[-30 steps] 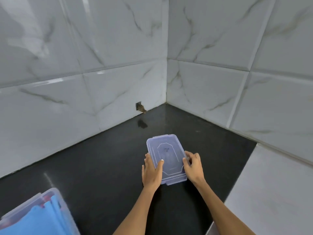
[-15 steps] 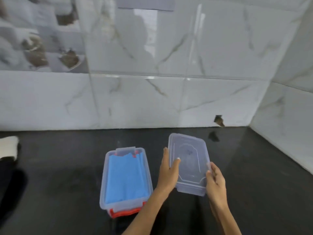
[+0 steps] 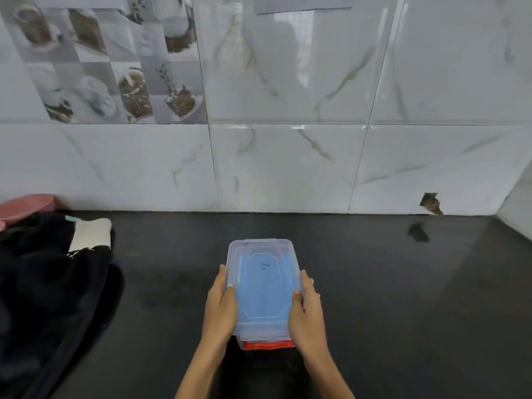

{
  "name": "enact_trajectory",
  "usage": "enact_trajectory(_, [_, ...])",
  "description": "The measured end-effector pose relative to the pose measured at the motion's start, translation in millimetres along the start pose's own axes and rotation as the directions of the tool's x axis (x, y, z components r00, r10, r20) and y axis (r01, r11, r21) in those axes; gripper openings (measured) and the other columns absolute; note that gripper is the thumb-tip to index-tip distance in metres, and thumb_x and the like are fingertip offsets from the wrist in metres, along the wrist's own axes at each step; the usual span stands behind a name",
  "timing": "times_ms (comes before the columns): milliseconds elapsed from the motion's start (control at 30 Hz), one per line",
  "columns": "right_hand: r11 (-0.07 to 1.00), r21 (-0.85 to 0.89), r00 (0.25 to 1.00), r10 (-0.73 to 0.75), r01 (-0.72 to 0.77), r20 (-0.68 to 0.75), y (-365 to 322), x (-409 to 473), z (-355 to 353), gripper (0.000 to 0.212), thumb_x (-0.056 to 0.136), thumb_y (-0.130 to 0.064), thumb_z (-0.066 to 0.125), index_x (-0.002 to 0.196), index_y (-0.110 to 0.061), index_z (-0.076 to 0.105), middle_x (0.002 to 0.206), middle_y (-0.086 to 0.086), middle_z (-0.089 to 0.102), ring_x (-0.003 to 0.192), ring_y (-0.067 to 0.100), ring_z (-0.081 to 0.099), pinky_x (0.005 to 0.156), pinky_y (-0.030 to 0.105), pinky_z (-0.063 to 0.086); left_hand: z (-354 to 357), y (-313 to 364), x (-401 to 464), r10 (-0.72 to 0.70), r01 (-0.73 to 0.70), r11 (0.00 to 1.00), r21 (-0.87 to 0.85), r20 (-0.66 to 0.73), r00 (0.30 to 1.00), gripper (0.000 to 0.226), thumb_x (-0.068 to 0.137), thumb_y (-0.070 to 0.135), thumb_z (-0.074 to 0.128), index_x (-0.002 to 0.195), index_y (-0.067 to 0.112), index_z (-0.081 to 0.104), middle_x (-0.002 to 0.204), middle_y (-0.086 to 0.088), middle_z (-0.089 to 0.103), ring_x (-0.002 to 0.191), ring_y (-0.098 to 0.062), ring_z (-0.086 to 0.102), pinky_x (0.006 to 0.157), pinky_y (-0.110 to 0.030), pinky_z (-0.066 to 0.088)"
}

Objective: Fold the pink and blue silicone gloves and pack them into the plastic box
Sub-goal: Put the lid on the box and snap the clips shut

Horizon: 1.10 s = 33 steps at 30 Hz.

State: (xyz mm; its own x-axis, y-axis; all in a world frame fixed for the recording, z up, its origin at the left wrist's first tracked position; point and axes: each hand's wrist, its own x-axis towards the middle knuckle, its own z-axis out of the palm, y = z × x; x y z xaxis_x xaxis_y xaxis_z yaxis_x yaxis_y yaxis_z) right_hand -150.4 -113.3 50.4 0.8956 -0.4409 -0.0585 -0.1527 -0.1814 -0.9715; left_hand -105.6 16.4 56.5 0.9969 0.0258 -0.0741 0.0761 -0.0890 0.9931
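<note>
The clear plastic box [image 3: 260, 339] sits on the black counter [image 3: 403, 298] right in front of me, with its clear lid [image 3: 262, 283] lying on top. Through the lid shows the folded blue glove [image 3: 260, 300]; a strip of the pink-red glove [image 3: 269, 345] shows at the box's near end. My left hand [image 3: 220, 309] holds the lid's left edge, thumb on top. Along the right edge my right hand [image 3: 306, 315] does the same, thumb over the rim.
A heap of dark cloth [image 3: 43, 283] with a white patch lies at the left, a pink object [image 3: 26, 207] behind it. Marble wall tiles [image 3: 288, 168] rise behind the counter; a chipped hole [image 3: 430, 202] is at the right.
Both hands carried the lid from the right of the box leftward and set it down on top of the box. The camera view swung left.
</note>
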Motion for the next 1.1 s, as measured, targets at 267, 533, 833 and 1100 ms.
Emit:
enact_trajectory(267, [0.997, -0.071, 0.999, 0.007, -0.01, -0.045, -1, -4, 0, 0.047, 0.102, -0.019, 0.033, 0.147, -0.024, 0.023, 0.157, -0.003, 0.02, 0.143, 0.015, 0.023, 0.112, 0.031, 0.029, 3, -14, -3, -0.028, 0.029, 0.999, -0.035, 0.006, 1.0, 0.047, 0.102, 0.014, 0.031, 0.148, 0.025, 0.026, 0.148, 0.007, 0.038, 0.122, -0.006, 0.042, 0.102, -0.028, 0.039])
enact_trajectory(533, [0.996, -0.086, 0.997, 0.019, -0.026, -0.076, -5, -2, -1, 0.046, 0.101, -0.019, 0.036, 0.146, -0.022, 0.028, 0.152, -0.004, 0.032, 0.139, 0.014, 0.031, 0.111, 0.034, 0.034, 7, -16, 3, -0.057, 0.057, 0.998, -0.032, 0.0, 0.998, 0.046, 0.102, 0.021, 0.032, 0.147, 0.029, 0.026, 0.14, 0.005, 0.044, 0.102, -0.005, 0.054, 0.075, -0.022, 0.05])
enact_trajectory(833, [0.988, -0.152, 0.999, 0.007, -0.015, -0.052, -8, 2, -6, 0.046, 0.1, -0.019, 0.04, 0.145, -0.022, 0.03, 0.147, -0.006, 0.039, 0.129, 0.006, 0.038, 0.103, 0.026, 0.038, 9, -15, 3, -0.066, 0.066, 0.998, -0.007, 0.016, 0.998, 0.048, 0.101, 0.025, 0.035, 0.147, 0.029, 0.024, 0.138, 0.002, 0.046, 0.096, -0.005, 0.054, 0.071, -0.022, 0.051])
enact_trajectory(1100, [0.99, -0.135, 0.999, 0.038, -0.039, -0.013, -3, 7, -13, 0.046, 0.099, -0.018, 0.042, 0.144, -0.021, 0.033, 0.145, -0.005, 0.041, 0.129, 0.01, 0.042, 0.104, 0.033, 0.042, 7, -13, 3, -0.049, 0.047, 0.998, 0.039, 0.04, 0.998, 0.049, 0.101, 0.024, 0.034, 0.148, 0.029, 0.022, 0.146, 0.003, 0.039, 0.111, -0.005, 0.047, 0.085, -0.027, 0.047])
